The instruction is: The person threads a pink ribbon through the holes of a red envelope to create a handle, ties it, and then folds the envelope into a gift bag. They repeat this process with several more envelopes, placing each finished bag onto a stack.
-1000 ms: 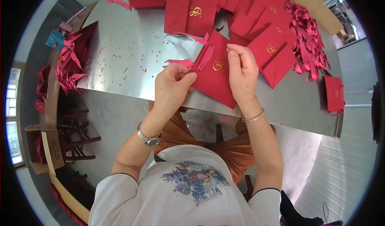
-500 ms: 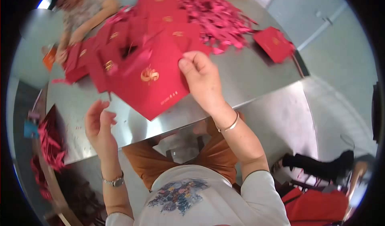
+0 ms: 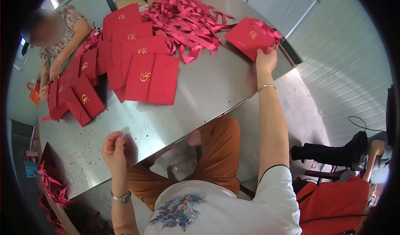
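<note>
My right hand (image 3: pixel 266 60) reaches to the right end of the metal table, its thumb and fingers closed on the lower edge of a red paper bag (image 3: pixel 246 38) with a gold emblem and ribbon at its far edge. My left hand (image 3: pixel 114 149) hovers over the near table edge, fingers curled in against the thumb, with nothing visible in them. Ahead of it lie overlapping flat red paper bags (image 3: pixel 164 78) with gold emblems and folded bottoms. Behind them rises a heap of dark pink ribbons (image 3: pixel 187 20).
Across the table's left end sits another person (image 3: pixel 66 39), hands at the red bags. Small red bits (image 3: pixel 83 151) dot the metal table top (image 3: pixel 196 89). More ribbon (image 3: pixel 52 181) hangs at the left corner. A red cloth-covered seat (image 3: pixel 333 206) stands at lower right.
My right hand has carried a red paper bag from mid-table to the bag at the right end. My left hand has moved slightly down and right, its fingers curling in.
</note>
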Demonstrator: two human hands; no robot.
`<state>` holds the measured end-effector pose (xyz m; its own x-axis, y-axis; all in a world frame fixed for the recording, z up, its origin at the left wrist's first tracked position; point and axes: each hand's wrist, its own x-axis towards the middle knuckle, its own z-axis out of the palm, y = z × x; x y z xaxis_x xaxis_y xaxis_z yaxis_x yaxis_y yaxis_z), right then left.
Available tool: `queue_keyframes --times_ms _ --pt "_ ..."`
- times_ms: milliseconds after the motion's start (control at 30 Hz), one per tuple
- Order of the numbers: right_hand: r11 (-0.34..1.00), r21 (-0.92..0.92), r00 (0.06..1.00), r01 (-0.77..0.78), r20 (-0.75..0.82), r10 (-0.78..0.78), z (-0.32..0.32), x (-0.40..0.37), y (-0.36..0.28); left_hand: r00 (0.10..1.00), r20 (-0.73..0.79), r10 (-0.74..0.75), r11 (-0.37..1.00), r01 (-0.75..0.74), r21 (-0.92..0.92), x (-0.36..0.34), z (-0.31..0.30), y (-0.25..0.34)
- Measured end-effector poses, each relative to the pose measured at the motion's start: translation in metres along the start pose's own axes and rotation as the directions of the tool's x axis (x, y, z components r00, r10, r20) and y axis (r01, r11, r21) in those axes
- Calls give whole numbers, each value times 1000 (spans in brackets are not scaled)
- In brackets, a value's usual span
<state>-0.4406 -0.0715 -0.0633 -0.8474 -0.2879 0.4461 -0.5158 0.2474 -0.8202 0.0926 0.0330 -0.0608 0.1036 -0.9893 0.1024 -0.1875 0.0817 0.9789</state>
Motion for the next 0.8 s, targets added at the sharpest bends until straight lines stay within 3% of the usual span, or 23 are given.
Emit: queue_keyframes --times_ms 33,133,167,200,267,333,367,433,467,500,533,567,600,633,667,700,767,800 --pt "979 -203 999 28 35 -21 -5 -9 4 1000 -5 1 999 -1 36 -2 0 -2" --pt "976 161 985 147 70 -160 -6 -8 23 999 -36 -4 989 9 144 -3 3 4" --pt "975 218 995 37 82 -56 -2 -1 35 998 -25 56 982 -51 182 -4 4 5" --pt "950 305 992 -58 128 19 -20 -14 10 1000 -12 -11 986 12 169 -5 4 14" --pt "942 335 999 -34 -1 36 -9 -7 35 1000 11 -1 995 0 101 -3 6 14" --pt "933 359 1000 10 -2 -10 -31 -39 -14 1000 3 27 996 -27 87 2 12 18" --pt "911 385 986 148 9 -164 -24 -49 -12 1000 7 -1 998 0 66 5 14 22" --pt "853 450 879 265 251 -406 -23 -101 -59 999 22 32 997 -34 68 18 23 20" --pt "888 364 770 280 467 -434 -23 -123 -78 999 51 10 999 -13 51 23 29 27" --pt "901 361 690 239 590 -419 -13 -145 -92 999 41 -20 1000 19 4 31 38 30" --pt "901 388 687 194 601 -407 3 -162 -98 998 36 -48 998 49 -43 39 46 32" --pt "899 411 684 150 613 -394 18 -178 -105 997 38 -63 997 62 36 46 51 34" --pt "989 57 613 133 779 -127 12 -189 -147 999 52 0 988 -8 153 53 57 36" --pt "986 32 635 165 761 -131 13 -198 -153 996 69 56 961 -73 266 59 63 35" --pt "980 7 652 200 745 -138 15 -203 -154 995 100 12 966 -37 255 63 64 28" --pt "978 9 649 209 747 -145 19 -207 -150 996 93 11 968 -34 248 63 62 25" --pt "940 323 645 -107 742 -181 25 -214 -140 984 161 -80 986 54 160 62 59 18" --pt "941 322 642 -103 744 -184 20 -215 -144 990 133 -36 999 38 -17 59 56 3"
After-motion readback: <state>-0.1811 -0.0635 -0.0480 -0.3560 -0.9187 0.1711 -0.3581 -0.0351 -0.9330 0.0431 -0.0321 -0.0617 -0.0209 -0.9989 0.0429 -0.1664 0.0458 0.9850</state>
